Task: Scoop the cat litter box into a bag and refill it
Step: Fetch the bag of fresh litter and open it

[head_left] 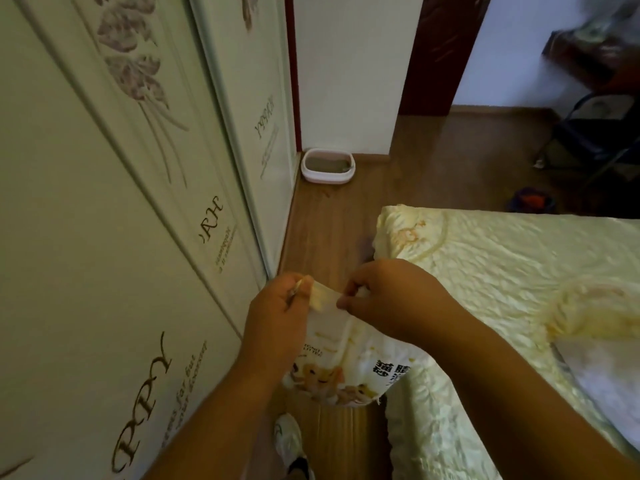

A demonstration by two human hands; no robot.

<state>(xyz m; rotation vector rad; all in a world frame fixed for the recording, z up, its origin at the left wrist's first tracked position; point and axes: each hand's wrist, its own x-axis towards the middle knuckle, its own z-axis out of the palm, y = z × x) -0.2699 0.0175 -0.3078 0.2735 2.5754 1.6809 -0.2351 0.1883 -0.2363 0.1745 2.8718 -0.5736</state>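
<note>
A white cat litter bag (349, 362) printed with cats and dark characters hangs in front of me, held up by its top edge. My left hand (277, 317) pinches the top's left corner and my right hand (384, 299) pinches the right side, the strip of bag stretched between them. The pink and white litter box (327, 167) sits on the wooden floor far ahead, against the white wall by the wardrobe's end, with grey litter inside.
A white wardrobe (121, 237) with flower prints runs along the left. A bed with a pale yellow cover (519, 289) fills the right. A narrow wooden floor aisle (325, 230) leads to the box. My shoe (289, 438) shows below. A dark folding chair (595, 133) stands at the far right.
</note>
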